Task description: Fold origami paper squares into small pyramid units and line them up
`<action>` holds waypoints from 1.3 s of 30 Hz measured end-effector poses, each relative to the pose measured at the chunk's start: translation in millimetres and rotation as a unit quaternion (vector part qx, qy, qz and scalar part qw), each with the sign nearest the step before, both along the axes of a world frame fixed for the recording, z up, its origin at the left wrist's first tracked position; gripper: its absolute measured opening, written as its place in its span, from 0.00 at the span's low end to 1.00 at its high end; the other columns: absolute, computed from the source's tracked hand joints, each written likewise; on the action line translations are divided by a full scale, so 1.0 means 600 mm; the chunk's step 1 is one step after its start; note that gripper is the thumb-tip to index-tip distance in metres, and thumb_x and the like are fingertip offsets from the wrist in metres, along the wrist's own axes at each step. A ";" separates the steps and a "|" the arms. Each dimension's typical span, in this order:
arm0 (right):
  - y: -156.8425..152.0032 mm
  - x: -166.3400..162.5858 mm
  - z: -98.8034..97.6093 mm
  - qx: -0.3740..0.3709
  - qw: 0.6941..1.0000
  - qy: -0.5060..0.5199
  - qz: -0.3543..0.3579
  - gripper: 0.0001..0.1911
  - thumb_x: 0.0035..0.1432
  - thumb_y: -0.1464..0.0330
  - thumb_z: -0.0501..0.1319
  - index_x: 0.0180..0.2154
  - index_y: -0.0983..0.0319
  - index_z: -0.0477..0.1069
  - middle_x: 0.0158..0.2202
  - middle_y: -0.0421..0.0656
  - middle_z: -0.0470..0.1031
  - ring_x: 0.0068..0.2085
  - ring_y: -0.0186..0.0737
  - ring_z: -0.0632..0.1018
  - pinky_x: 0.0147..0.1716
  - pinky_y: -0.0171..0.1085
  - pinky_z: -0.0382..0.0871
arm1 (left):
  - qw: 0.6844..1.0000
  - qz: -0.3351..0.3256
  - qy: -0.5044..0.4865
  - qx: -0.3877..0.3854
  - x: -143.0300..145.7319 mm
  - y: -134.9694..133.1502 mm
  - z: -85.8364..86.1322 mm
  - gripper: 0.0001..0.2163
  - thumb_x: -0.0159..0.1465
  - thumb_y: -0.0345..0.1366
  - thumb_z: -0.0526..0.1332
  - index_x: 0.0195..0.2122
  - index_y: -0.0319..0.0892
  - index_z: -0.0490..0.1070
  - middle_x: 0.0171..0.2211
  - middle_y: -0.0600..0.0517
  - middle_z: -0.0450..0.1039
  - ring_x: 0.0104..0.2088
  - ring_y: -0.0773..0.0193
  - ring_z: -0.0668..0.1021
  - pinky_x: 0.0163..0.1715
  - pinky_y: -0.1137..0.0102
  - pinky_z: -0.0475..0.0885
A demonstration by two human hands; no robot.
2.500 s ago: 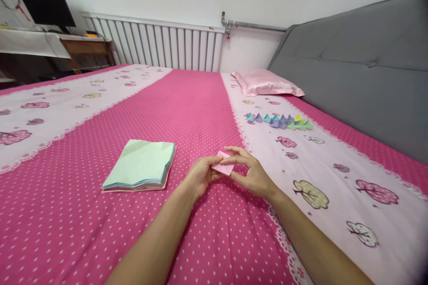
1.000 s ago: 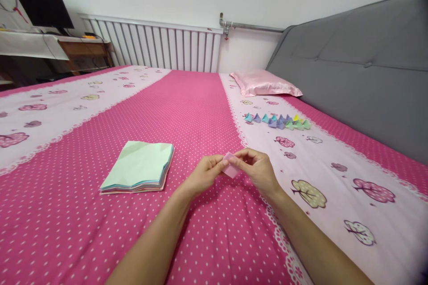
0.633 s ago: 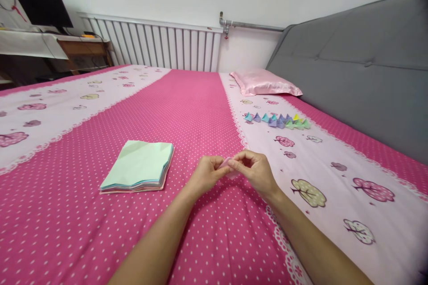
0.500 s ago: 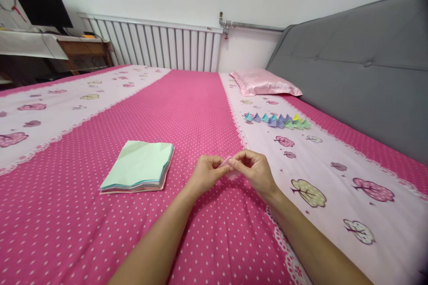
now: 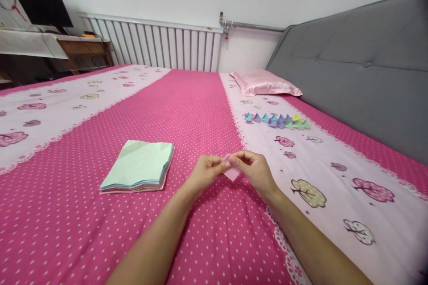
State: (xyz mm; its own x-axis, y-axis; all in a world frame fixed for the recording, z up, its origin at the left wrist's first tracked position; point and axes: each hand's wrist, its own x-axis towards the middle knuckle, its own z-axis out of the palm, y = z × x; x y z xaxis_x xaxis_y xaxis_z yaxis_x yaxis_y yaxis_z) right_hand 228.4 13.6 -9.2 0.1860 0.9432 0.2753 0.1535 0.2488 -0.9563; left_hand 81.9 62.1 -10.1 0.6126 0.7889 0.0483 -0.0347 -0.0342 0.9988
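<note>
A small folded piece of pink paper [image 5: 232, 173] is held up between my two hands, over the dotted pink bedspread. My left hand [image 5: 206, 171] pinches its left edge between thumb and fingers. On the other side my right hand [image 5: 254, 167] grips it the same way, the two thumbs close together near its top. The lower part of the paper hangs free as a pointed flap. Left of my hands lies a stack of square coloured paper [image 5: 140, 162], pale green on top. To the right, beyond my hands, several small folded paper boats [image 5: 281, 121] in blue, purple, green and yellow sit in rows.
The bed is covered by a pink and white bedspread [image 5: 197, 107]. A pink pillow [image 5: 265, 83] lies at the far right by the grey headboard [image 5: 354, 62]. Behind the bed stands a white radiator [image 5: 157, 44]; a desk with a monitor [image 5: 42, 6] is at far left.
The pink paper has turned so that more of its flat face shows below my thumbs. Both hands have shifted only slightly; the stack and the folded pieces are unmoved.
</note>
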 end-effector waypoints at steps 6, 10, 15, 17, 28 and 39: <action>-0.002 0.006 0.004 0.018 0.999 -0.014 -0.047 0.12 0.46 0.61 0.65 0.22 0.64 0.71 0.19 0.37 0.68 0.21 0.30 0.67 0.22 0.31 0.61 | 0.998 0.046 -0.031 -0.031 -0.001 0.002 0.010 0.10 0.53 0.39 0.64 0.23 0.35 0.75 0.20 0.50 0.72 0.20 0.71 0.69 0.23 0.76 0.61; -0.001 0.005 0.003 0.010 0.999 -0.004 -0.048 0.14 0.45 0.60 0.65 0.20 0.64 0.69 0.18 0.37 0.67 0.21 0.30 0.65 0.22 0.31 0.60 | 0.998 0.045 -0.026 -0.026 0.000 0.001 0.011 0.11 0.53 0.39 0.64 0.23 0.34 0.75 0.20 0.49 0.73 0.20 0.70 0.70 0.23 0.75 0.62; 0.003 0.004 -0.001 -0.004 0.999 0.030 -0.021 0.13 0.48 0.61 0.64 0.22 0.64 0.68 0.20 0.35 0.65 0.22 0.29 0.64 0.23 0.30 0.58 | 0.996 0.008 -0.062 -0.066 -0.001 0.003 0.006 0.13 0.52 0.42 0.64 0.26 0.33 0.75 0.23 0.47 0.75 0.23 0.68 0.73 0.28 0.74 0.66; 0.005 0.004 -0.001 -0.008 0.999 0.039 -0.018 0.13 0.49 0.61 0.63 0.24 0.63 0.67 0.20 0.35 0.64 0.23 0.29 0.64 0.24 0.30 0.58 | 0.993 -0.005 -0.080 -0.090 0.000 0.005 0.003 0.14 0.52 0.43 0.64 0.27 0.33 0.75 0.24 0.47 0.75 0.25 0.67 0.74 0.30 0.73 0.67; 0.005 0.001 -0.007 -0.017 0.999 0.048 -0.018 0.11 0.47 0.63 0.64 0.27 0.64 0.68 0.26 0.39 0.70 0.28 0.33 0.70 0.29 0.32 0.64 | 0.985 -0.044 -0.137 -0.099 0.005 0.004 -0.003 0.14 0.55 0.41 0.62 0.38 0.37 0.70 0.35 0.47 0.74 0.33 0.65 0.75 0.36 0.71 0.68; -0.004 -0.004 0.001 0.058 0.983 -0.157 -0.070 0.05 0.49 0.68 0.60 0.25 0.62 0.69 0.23 0.38 0.70 0.26 0.34 0.71 0.29 0.33 0.65 | 0.985 0.103 0.016 0.135 0.001 0.010 -0.002 0.12 0.52 0.36 0.64 0.38 0.40 0.74 0.30 0.51 0.70 0.27 0.69 0.69 0.26 0.74 0.64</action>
